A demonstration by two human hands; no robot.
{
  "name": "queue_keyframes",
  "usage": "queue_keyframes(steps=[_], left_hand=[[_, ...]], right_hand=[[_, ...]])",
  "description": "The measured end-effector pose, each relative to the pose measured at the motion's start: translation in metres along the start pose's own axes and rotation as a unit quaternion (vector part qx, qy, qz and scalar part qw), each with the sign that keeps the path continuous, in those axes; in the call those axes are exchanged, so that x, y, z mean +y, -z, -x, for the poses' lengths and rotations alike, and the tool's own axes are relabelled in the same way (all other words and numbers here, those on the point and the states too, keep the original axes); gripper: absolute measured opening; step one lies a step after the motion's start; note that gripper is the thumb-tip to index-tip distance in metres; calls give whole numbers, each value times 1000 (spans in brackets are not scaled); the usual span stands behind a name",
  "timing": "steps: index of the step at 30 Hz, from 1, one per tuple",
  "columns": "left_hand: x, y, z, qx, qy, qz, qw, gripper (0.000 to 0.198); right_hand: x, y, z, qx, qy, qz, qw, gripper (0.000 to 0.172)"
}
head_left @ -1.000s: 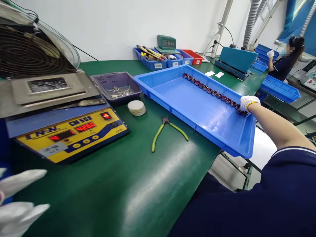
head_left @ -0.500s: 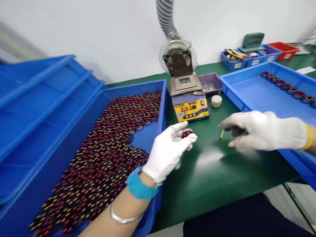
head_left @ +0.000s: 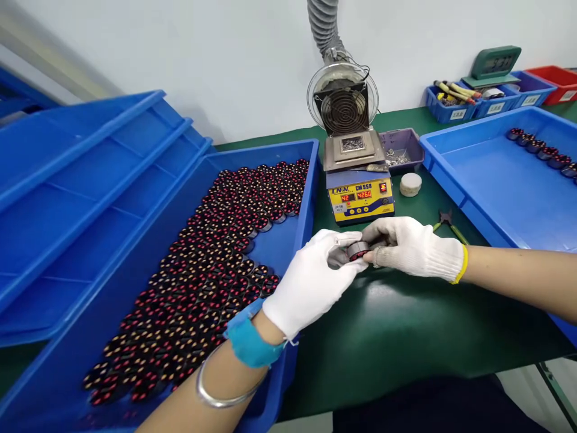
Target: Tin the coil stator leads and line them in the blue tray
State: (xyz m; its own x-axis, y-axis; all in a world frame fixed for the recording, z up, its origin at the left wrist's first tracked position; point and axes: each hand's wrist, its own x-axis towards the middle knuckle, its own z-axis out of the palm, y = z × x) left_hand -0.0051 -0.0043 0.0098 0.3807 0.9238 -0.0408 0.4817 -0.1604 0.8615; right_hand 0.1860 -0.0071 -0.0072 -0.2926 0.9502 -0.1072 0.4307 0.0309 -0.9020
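Together left hand (head_left: 311, 282), right hand (head_left: 412, 246) pinch coil (head_left: 357, 250).

1. The left hand (head_left: 311, 282) and right hand (head_left: 410, 249) wear soft white cloth gloves.
2. The ring (head_left: 358, 249) they pinch looks like dull metal.
3. The tray (head_left: 282, 243) left of the yellow box (head_left: 360, 201) is smooth plastic.

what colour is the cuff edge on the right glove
Yellow; the right hand's cuff edge shows best in the head view.
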Motion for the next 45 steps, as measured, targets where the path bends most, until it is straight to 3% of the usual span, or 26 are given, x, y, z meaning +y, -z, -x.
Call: queue_keyframes(steps=[5, 9, 15, 17, 20, 23, 27, 30, 36, 38, 41, 43, 45], left_hand=[[-5, 4, -3, -17, 70, 184, 980, 38], [-10, 0, -7, 22, 83, 208, 974, 37], [-7, -3, -11, 90, 85, 178, 976, 43], [-5, -4, -11, 106, 77, 168, 977, 44], [-3, -7, -9, 98, 62, 155, 981, 43], [-3, -11, -4, 83, 38, 96, 991, 39], [-5, -13, 0, 115, -95, -25, 988, 67], [-6, -13, 0, 42, -143, -87, 985, 67], [0, -5, 0, 1, -20, -95, 995, 21], [6, 1, 2, -55, 23, -82, 995, 30], [14, 9, 5, -133, 67, -63, 987, 37], [15, 11, 5, -106, 69, -75, 989, 32], [13, 8, 4, -38, 63, -77, 994, 38]], right_hand=[[-9, 1, 3, -30, 9, -35, 999, 33], [-12, 1, 8, -20, 1, 38, 999, 48], [-19, 12, 9, 45, -43, 118, 991, 23], [-19, 15, 6, 84, -54, 117, 988, 26], [-15, 14, 0, 71, -33, 61, 995, 40], [-12, 7, -3, 15, 5, 6, 1000, 29], [-12, 3, 1, 38, 34, 25, 998, 23], [-15, 5, 7, 70, 64, 103, 990, 22], [-20, 8, 15, 122, 99, 221, 962, 22], [-22, 9, 13, 125, 83, 192, 970, 19], [-22, 13, 6, 129, 0, 110, 985, 15], [-20, 16, 1, 134, -61, 44, 988, 19], [-18, 17, -2, 123, -88, -24, 988, 23]])
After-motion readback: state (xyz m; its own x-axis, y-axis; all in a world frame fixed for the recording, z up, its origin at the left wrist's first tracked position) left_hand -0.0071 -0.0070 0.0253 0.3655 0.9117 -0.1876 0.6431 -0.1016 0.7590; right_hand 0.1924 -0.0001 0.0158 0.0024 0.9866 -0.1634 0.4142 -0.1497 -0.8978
